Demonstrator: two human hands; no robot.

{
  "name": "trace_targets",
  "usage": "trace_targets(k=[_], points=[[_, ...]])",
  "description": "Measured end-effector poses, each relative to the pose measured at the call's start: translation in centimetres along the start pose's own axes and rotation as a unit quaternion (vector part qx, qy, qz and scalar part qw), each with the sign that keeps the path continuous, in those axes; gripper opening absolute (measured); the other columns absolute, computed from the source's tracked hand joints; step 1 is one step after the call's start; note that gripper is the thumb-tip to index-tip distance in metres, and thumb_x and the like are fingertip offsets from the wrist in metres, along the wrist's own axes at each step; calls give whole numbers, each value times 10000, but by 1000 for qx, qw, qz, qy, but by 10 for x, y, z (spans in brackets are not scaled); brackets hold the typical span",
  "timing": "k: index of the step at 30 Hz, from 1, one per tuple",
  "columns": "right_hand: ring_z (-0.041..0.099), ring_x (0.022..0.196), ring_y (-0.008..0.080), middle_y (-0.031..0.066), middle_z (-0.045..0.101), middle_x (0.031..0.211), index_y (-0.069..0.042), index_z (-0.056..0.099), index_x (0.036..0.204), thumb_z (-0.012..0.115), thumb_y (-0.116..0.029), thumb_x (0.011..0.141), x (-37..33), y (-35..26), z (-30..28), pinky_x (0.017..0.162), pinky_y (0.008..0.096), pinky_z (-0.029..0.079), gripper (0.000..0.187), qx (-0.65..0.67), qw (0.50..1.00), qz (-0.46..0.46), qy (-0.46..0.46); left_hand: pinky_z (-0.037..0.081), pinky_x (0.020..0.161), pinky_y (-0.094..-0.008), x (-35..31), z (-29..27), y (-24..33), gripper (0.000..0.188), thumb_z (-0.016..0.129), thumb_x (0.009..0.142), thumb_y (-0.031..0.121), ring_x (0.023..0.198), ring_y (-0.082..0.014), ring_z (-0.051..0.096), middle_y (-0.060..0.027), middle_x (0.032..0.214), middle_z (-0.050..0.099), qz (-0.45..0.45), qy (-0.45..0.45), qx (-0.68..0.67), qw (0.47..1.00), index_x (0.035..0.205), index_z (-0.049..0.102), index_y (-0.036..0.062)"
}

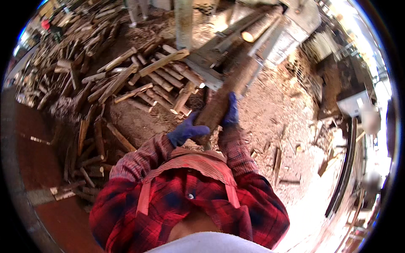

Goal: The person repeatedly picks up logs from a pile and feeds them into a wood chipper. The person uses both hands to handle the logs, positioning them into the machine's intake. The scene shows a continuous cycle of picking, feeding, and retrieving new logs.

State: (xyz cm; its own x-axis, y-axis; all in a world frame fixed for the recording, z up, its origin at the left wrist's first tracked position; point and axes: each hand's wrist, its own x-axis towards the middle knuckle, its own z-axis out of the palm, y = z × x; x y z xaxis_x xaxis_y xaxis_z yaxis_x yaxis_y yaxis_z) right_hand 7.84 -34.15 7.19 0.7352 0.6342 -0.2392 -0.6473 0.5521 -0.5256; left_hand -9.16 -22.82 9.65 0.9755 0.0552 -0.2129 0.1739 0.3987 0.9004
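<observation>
A thick bark-covered log (228,89) slants away from my body. Its near end is between my hands and its far part lies in a metal feed trough (206,74). My left hand (188,129), in a blue glove, grips the log's left side close to the near end, thumb across it. On the right side, a little farther up, my right hand (230,110), also gloved in blue, is closed against the bark; some of its fingers are hidden. Farther along the trough rests a second log (258,28), its pale cut end facing me.
Cut logs (164,80) lie piled left of the trough, with more split wood (95,147) near my left arm. A grey post (184,25) stands behind them. Wood chips (270,114) cover the floor at right. A person in a red cap (45,24) is far left.
</observation>
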Motion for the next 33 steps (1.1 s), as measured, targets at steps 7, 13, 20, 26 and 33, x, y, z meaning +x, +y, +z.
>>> trace_targets(k=[7, 13, 20, 26, 33], points=[[573, 1017, 223, 114, 564, 1166, -10, 458, 1281, 621, -430, 872, 58, -83, 157, 879, 345, 475, 608, -52, 963, -123, -234, 404, 1014, -372, 40, 17, 116, 975, 779, 692, 194, 1248, -259, 430, -153, 1378, 393, 297, 75, 136, 942, 1456, 199, 17], [501, 1155, 226, 129, 528, 1232, 34, 408, 1322, 629, -254, 878, 73, -109, 141, 995, 353, 383, 574, -254, 883, -292, -268, 434, 979, -392, 153, 18, 194, 991, 784, 679, 289, 1186, -322, 486, -247, 1299, 438, 361, 158, 390, 832, 1452, 210, 52], [379, 1303, 290, 195, 379, 1411, 15, 335, 1396, 700, -209, 841, 22, 0, -62, 1071, 397, 322, 701, -304, 947, 37, -98, 492, 865, -422, 303, -45, 108, 938, 744, 685, 387, 1077, -378, 573, -200, 1242, 550, -6, 190, 732, 655, 1440, 280, 82], [547, 1106, 310, 188, 580, 1186, -12, 551, 1199, 677, -191, 816, 20, 46, -37, 931, 403, 438, 441, -567, 722, 115, -380, 435, 876, -421, 278, -46, 110, 729, 776, 653, 383, 1025, -327, 530, -180, 1117, 560, 252, 158, 641, 707, 1275, 510, 112], [573, 1053, 265, 181, 607, 1138, 13, 544, 1185, 686, -244, 813, 61, 151, -29, 910, 379, 449, 474, -519, 615, 259, -535, 390, 1006, -463, 65, -120, -49, 785, 694, 755, 404, 1160, -389, 506, -217, 1241, 534, 170, 288, 453, 827, 1392, 379, 71]])
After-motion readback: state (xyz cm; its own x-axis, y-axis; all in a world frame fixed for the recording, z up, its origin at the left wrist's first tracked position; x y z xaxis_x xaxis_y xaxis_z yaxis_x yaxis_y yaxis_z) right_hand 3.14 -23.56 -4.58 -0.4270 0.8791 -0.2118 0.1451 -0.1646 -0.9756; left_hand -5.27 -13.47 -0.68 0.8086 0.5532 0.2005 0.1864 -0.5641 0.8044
